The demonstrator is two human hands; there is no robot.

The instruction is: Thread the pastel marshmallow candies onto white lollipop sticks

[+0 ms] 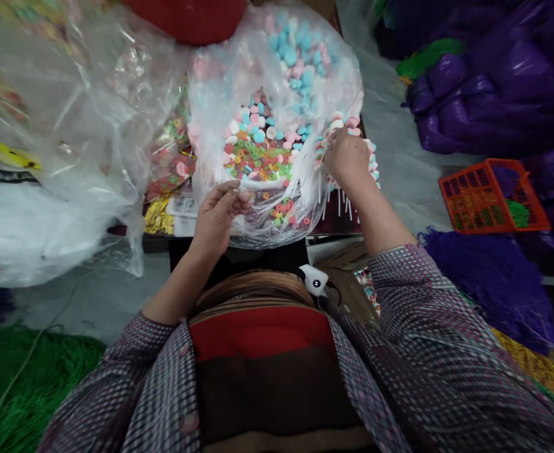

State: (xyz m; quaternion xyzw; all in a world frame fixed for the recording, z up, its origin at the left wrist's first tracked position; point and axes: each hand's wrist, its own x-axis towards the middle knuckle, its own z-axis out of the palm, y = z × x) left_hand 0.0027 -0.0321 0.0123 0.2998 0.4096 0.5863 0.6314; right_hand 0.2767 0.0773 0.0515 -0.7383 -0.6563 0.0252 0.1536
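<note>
My left hand (221,212) is at the near left edge of a clear plastic bag (277,229), its fingers curled and the thumb close to the fingertips. Whatever it may pinch is too small to make out. Inside the bag lie pink, white and blue beads (258,123) and flat ring-shaped beads (258,157) in orange, green and yellow. Thin white sticks (302,179) lie across the bag's right part. My right hand (351,157) bends down over a pile of beaded sticks (373,165) right of the bag. Its fingertips are hidden from me.
More clear bags (92,107) crowd the left side. A red container (192,19) stands behind the beads. Purple packages (488,94) and an orange basket (488,195) are on the right. Purple strands (493,283) and green strands (36,377) lie lower down.
</note>
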